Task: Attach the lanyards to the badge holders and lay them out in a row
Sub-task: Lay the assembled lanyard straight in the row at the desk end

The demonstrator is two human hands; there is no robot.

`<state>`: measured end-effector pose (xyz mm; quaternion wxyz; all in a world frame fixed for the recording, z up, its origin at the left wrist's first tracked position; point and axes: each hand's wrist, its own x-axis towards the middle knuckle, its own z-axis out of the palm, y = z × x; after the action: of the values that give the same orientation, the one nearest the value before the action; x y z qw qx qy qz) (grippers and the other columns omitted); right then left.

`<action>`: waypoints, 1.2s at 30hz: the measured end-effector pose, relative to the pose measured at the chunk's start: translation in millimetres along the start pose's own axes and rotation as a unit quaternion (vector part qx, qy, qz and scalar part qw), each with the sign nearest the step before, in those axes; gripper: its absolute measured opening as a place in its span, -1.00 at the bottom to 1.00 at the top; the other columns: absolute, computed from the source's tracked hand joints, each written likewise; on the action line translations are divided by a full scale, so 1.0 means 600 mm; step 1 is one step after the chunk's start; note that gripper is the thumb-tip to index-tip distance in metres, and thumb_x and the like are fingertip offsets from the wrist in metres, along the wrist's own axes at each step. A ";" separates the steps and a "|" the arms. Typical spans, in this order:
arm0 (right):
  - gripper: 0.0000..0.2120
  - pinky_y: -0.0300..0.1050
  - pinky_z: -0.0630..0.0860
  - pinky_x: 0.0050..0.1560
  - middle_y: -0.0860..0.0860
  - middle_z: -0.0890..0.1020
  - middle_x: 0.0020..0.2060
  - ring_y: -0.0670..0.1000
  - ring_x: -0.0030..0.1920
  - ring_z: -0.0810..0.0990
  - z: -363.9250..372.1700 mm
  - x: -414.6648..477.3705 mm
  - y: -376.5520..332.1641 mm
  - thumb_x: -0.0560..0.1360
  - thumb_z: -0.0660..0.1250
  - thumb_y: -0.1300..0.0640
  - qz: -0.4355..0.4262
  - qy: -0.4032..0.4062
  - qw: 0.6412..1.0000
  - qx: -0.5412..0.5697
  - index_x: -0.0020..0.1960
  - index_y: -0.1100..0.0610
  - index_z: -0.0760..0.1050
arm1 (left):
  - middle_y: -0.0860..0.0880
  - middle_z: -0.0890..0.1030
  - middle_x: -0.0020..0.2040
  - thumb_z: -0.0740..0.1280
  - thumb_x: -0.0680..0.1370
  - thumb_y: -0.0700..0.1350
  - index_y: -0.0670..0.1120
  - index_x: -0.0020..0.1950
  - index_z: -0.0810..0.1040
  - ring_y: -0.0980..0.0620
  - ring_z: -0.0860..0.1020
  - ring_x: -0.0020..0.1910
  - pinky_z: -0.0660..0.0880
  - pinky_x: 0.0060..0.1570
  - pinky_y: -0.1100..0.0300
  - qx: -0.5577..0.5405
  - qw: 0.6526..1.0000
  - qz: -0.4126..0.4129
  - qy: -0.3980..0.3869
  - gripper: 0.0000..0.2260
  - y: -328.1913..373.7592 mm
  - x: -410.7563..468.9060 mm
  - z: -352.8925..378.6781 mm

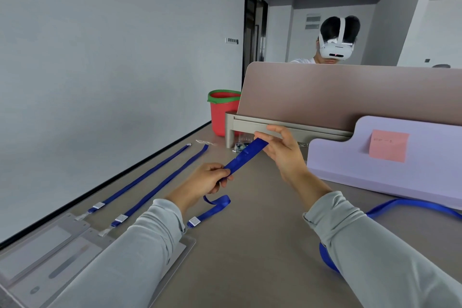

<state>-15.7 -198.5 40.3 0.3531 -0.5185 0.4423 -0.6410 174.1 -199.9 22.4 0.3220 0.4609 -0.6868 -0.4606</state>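
Note:
Both hands hold one blue lanyard (246, 156) stretched above the table. My left hand (208, 179) grips its near part, my right hand (280, 150) pinches its far end. The strap loops down to a white label and clip (193, 221) at a clear badge holder (186, 245), mostly hidden under my left sleeve. Two more blue lanyards (145, 177) (162, 186) lie straight side by side to the left, each clipped to a clear badge holder (37, 242) (67, 265) at the near left.
Another loose blue lanyard (412, 205) curls under my right arm. A lilac foam block (375, 170) with a pink sticky note stands at right. A beige desk divider (325, 97) blocks the far side, a person with a headset behind it. A red bucket (222, 112) sits beyond.

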 end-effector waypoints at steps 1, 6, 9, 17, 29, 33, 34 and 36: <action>-0.86 0.00 0.49 0.23 0.08 0.69 -0.02 0.07 0.10 0.61 -0.002 0.001 0.003 0.53 0.27 0.18 -0.004 0.010 1.000 -0.027 0.05 -0.01 0.44 | -0.01 0.44 -0.41 0.18 0.58 -0.16 -0.13 -0.21 0.54 0.14 0.28 -0.56 0.21 -0.55 0.37 0.003 1.000 -0.004 0.003 -0.77 -0.002 0.000 0.000; -0.82 -0.08 0.56 0.13 -0.10 0.68 -0.13 -0.11 0.01 0.64 -0.005 0.001 0.005 0.51 0.23 0.35 -0.045 0.052 0.992 -0.101 0.03 0.15 0.49 | -0.01 0.47 -0.40 0.18 0.58 -0.15 -0.12 -0.21 0.55 0.12 0.27 -0.54 0.22 -0.55 0.37 0.017 1.000 -0.007 0.015 -0.78 -0.002 -0.003 0.006; -0.80 -0.15 0.57 0.06 -0.08 0.68 -0.12 -0.06 0.00 0.64 -0.004 0.002 0.004 0.47 0.28 0.37 -0.047 0.070 0.990 -0.116 0.01 0.14 0.52 | -0.02 0.49 -0.40 0.20 0.57 -0.15 -0.12 -0.20 0.57 0.10 0.27 -0.52 0.23 -0.54 0.37 0.010 1.000 0.003 0.026 -0.79 -0.001 -0.004 0.008; -0.73 -0.46 0.47 -0.21 -0.09 0.62 -0.07 -0.14 -0.17 0.60 -0.005 0.003 0.000 0.43 0.33 0.36 -0.044 0.095 0.988 -0.114 0.06 0.09 0.51 | 0.04 0.54 -0.39 0.12 0.61 0.01 -0.01 -0.11 0.60 0.14 0.30 -0.55 0.30 -0.50 0.39 0.030 0.996 0.037 0.069 -0.71 -0.011 0.000 0.012; -0.85 -0.39 0.44 -0.34 -0.07 0.60 -0.26 -0.10 -0.28 0.53 -0.019 0.004 -0.008 0.49 0.33 0.28 0.004 0.036 0.997 -0.062 0.00 0.09 0.56 | 0.08 0.56 -0.38 0.23 0.57 -0.03 -0.16 -0.08 0.59 0.20 0.37 -0.55 0.38 -0.33 0.30 0.038 0.994 0.039 0.089 -0.76 -0.025 0.006 0.003; -0.80 -0.27 0.32 -0.29 -0.03 0.54 -0.31 -0.11 -0.33 0.44 -0.020 0.006 -0.013 0.49 0.27 0.34 0.084 0.004 0.994 0.074 -0.01 0.08 0.55 | 0.08 0.56 -0.36 0.23 0.57 -0.02 -0.12 -0.10 0.59 0.17 0.37 -0.52 0.37 -0.36 0.32 0.037 0.995 0.033 0.088 -0.77 -0.026 0.004 -0.003; -0.79 -0.27 0.31 -0.29 -0.04 0.56 -0.35 -0.12 -0.34 0.45 -0.021 0.007 -0.015 0.50 0.25 0.35 0.105 -0.002 0.987 0.119 -0.05 0.07 0.55 | 0.08 0.56 -0.36 0.23 0.57 -0.02 -0.10 -0.13 0.58 0.18 0.37 -0.52 0.36 -0.37 0.33 0.039 0.995 0.034 0.087 -0.78 -0.026 0.003 -0.005; -0.79 -0.28 0.32 -0.29 -0.08 0.57 -0.42 -0.13 -0.36 0.47 -0.022 0.007 -0.017 0.52 0.21 0.32 0.133 -0.015 0.974 0.181 -0.10 0.06 0.54 | 0.08 0.56 -0.37 0.23 0.57 -0.01 -0.05 -0.18 0.56 0.20 0.36 -0.54 0.35 -0.40 0.35 0.043 0.995 0.035 0.084 -0.79 -0.025 0.001 -0.009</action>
<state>-29.6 -196.3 50.2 0.5299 -0.3920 0.3782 -0.6500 183.6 -204.3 10.4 0.3744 0.4870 -0.6922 -0.3789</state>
